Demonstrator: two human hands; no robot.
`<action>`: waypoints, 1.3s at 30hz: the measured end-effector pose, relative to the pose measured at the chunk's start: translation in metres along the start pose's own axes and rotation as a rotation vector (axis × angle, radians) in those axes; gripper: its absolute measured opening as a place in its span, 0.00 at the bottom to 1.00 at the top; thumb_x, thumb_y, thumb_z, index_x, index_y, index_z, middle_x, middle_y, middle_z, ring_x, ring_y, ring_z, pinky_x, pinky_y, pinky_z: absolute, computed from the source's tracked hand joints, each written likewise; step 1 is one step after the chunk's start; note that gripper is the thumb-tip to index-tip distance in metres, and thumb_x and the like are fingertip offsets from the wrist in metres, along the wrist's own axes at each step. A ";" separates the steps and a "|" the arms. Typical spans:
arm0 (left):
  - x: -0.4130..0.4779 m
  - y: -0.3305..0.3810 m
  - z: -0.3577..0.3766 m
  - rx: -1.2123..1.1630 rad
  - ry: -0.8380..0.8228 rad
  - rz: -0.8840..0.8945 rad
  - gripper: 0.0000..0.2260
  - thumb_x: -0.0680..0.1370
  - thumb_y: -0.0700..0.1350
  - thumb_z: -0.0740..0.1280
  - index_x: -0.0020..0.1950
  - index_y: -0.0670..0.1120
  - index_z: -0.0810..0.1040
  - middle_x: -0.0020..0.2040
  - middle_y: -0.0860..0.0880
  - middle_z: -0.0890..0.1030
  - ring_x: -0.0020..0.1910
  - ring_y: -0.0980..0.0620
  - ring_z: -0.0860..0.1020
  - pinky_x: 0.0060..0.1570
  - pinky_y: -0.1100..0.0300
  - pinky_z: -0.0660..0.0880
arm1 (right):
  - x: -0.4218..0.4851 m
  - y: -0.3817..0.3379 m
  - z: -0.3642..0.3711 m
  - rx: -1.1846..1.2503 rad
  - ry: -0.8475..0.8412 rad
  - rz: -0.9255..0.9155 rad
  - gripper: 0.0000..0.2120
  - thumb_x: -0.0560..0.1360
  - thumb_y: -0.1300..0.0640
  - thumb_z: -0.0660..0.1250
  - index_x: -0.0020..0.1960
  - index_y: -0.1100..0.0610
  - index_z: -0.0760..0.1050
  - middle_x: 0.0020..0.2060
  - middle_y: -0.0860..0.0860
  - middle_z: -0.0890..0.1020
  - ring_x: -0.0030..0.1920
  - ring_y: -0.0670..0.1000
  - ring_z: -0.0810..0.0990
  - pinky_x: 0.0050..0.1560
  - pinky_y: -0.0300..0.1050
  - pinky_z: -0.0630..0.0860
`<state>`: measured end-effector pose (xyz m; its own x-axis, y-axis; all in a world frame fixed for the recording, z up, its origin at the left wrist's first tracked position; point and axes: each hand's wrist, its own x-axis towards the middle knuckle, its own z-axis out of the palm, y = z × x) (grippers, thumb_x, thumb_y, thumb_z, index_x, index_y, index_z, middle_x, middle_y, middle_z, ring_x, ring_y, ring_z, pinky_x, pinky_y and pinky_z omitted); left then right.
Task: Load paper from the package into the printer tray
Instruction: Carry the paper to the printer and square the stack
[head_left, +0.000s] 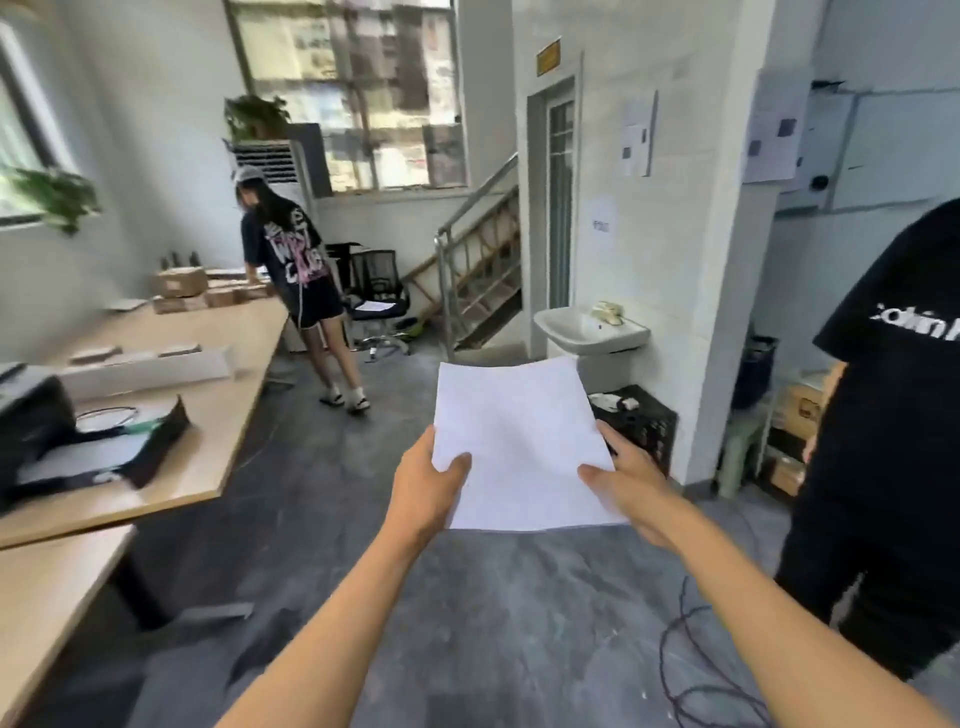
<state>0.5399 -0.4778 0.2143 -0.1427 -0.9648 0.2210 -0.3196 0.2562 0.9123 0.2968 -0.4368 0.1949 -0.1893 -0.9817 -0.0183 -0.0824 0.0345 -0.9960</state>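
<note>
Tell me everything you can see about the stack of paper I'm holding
The stack of paper is plain white and blank on top, a thin sheaf with slightly wavy far edge. It is held out in front, roughly flat and tilted a little, over the grey floor, not yet at the printer on the left table. The left hand grips its near left corner, the right hand its right edge, thumbs on top.

Paper stack (522, 441): plain white, matt, smooth, slightly bowed. Table (218, 415) is light wood-look laminate with a low sheen; printer (31, 421) is black plastic, satin, with a dark tray flap (161, 441) of the same look. Floor (493, 597) is grey concrete, rough and blotchy; sink (592, 332) is glossy white ceramic; stair rail (457, 291) is bare shiny metal.
</note>
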 end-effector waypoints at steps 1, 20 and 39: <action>0.004 -0.006 -0.017 0.013 0.062 -0.021 0.13 0.75 0.41 0.65 0.58 0.51 0.79 0.51 0.55 0.85 0.50 0.53 0.83 0.50 0.55 0.79 | 0.020 -0.004 0.019 -0.006 -0.062 -0.010 0.28 0.76 0.70 0.64 0.72 0.51 0.65 0.59 0.46 0.80 0.53 0.46 0.82 0.55 0.42 0.77; 0.015 -0.026 -0.138 0.091 0.748 -0.252 0.09 0.76 0.39 0.66 0.53 0.51 0.77 0.44 0.60 0.81 0.43 0.58 0.80 0.40 0.63 0.75 | 0.160 -0.064 0.202 -0.075 -0.759 -0.144 0.26 0.76 0.70 0.64 0.70 0.51 0.69 0.60 0.50 0.82 0.51 0.49 0.83 0.46 0.41 0.78; 0.134 -0.136 -0.301 0.079 1.040 -0.383 0.11 0.77 0.43 0.67 0.59 0.45 0.76 0.53 0.51 0.83 0.48 0.53 0.82 0.43 0.59 0.78 | 0.318 -0.079 0.451 -0.144 -1.004 -0.164 0.23 0.77 0.66 0.65 0.62 0.41 0.69 0.60 0.46 0.81 0.59 0.53 0.81 0.63 0.56 0.76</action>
<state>0.8461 -0.6594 0.2239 0.8216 -0.5514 0.1450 -0.2387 -0.1017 0.9658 0.6843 -0.8357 0.2287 0.7352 -0.6777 -0.0136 -0.1625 -0.1567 -0.9742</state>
